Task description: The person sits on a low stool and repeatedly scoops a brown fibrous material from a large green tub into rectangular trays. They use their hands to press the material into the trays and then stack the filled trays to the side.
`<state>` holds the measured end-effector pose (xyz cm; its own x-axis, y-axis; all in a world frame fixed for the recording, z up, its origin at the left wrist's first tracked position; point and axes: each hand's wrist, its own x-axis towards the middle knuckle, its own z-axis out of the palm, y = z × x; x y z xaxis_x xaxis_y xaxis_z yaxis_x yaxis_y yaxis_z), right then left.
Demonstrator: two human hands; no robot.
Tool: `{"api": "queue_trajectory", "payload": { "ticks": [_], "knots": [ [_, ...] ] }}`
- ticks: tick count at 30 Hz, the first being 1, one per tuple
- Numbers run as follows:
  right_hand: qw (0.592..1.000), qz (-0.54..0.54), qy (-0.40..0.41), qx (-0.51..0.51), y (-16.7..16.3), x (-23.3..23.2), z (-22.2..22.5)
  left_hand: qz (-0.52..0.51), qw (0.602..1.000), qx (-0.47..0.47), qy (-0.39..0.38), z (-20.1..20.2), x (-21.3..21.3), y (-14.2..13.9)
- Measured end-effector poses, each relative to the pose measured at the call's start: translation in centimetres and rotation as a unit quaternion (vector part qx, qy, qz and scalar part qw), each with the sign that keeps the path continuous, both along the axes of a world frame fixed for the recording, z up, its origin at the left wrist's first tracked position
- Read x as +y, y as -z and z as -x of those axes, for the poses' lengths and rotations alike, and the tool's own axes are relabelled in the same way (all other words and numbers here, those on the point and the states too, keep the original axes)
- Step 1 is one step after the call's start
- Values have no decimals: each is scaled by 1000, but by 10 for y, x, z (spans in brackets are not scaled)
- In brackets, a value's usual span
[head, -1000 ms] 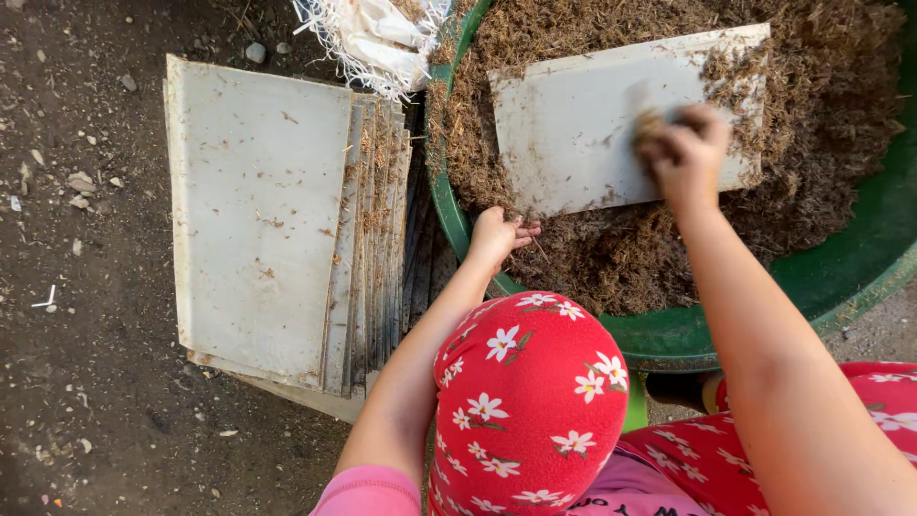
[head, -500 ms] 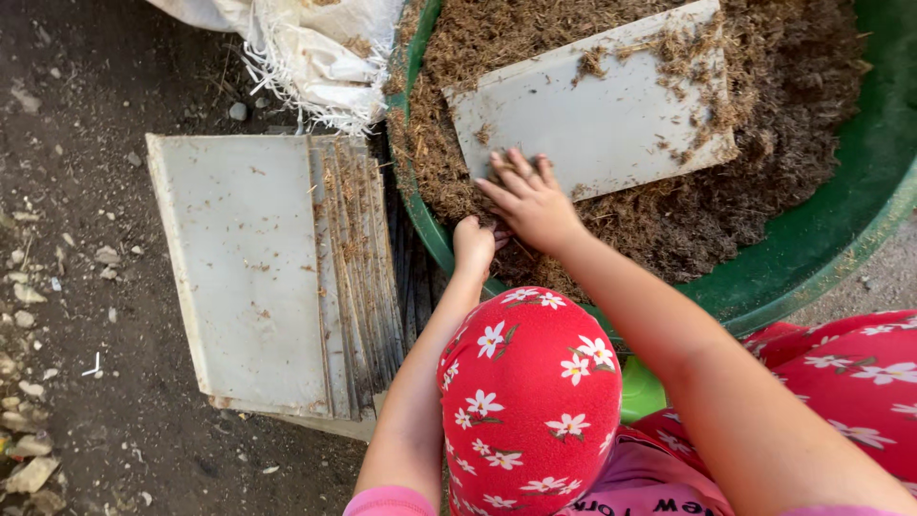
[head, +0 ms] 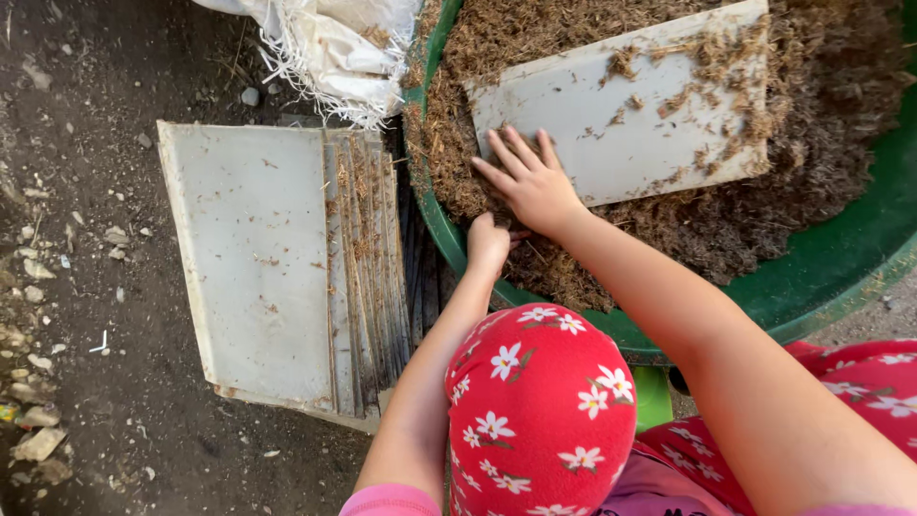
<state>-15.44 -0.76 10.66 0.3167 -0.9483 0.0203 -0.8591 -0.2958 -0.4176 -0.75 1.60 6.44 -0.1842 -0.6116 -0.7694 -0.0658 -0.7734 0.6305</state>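
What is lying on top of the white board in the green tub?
Loose brown fibre lies scattered on the white board, thickest near its right end. The right hand rests on its lower left corner. The board sits on fibre filling the tub; what lies beneath is hidden.

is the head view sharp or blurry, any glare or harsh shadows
Head view: sharp throughout, soft even light, no glare; the pale tray in the green tub is evenly lit, fibre strands crisp, only a faint shadow under the right hand; no motion blur.

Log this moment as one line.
right hand flat on tile's corner | left hand on tub rim | tile stack beside
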Motion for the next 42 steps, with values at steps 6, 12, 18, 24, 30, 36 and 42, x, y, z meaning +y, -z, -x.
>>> {"api": "queue_trajectory", "payload": {
  "ticks": [6, 12, 18, 24, 30, 36, 42],
  "knots": [
    [986, 20, 77, 145, 2, -114, 15, -59, 998, 5, -4, -5, 2, 13],
    [989, -10, 121, 89, 0, -107, 14, -43, 999, 21, -7, -2, 5, 19],
    [995, 8, -37, 90, -3, 14, -10, 133, 978, -125, 101, -6, 10, 13],
    [990, 71, -53, 114, 6, -14, -6, -21, 999, 25, -25, -6, 5, 8],
    [993, -28, 57, 97, -4, -109, 2, -62, 998, -4, 20, -12, 1, 18],
    [930, -122, 347, 24, -36, -65, 129, -78, 996, -1, 46, -12, -7, 16],
    [738, -108, 664, -52, 2, 33, 193, -87, 995, -4, 54, -15, -8, 14]
  ]
}}
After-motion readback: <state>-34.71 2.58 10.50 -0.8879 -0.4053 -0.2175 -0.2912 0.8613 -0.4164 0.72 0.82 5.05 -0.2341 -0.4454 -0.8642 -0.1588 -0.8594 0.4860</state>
